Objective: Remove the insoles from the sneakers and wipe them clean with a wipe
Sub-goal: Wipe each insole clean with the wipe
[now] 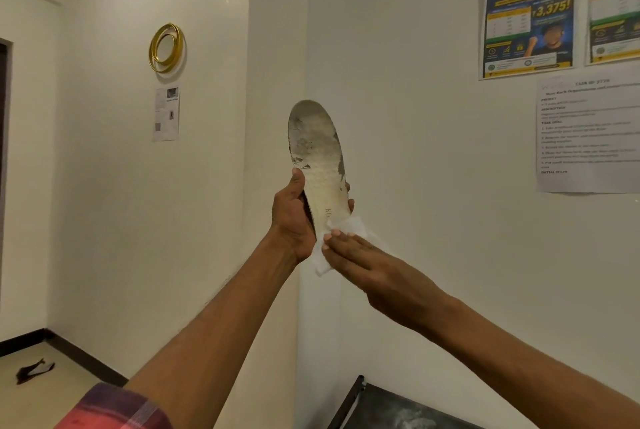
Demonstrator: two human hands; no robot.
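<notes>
A worn white insole (318,155) with dark grey stains stands upright in front of the wall, toe end up. My left hand (292,217) grips it around the heel half, thumb on the left edge. A white wipe (341,238) lies against the heel end of the insole. My right hand (367,266) presses flat on the wipe, fingers stretched out together. The wipe's lower corner hangs below my fingers. No sneakers are in view.
A dark table or rack (381,408) sits low at the right against the wall. Posters (530,13) and a printed sheet (585,134) hang on the right wall. A gold ring ornament (166,47) hangs left. A dark scrap (33,371) lies on the floor.
</notes>
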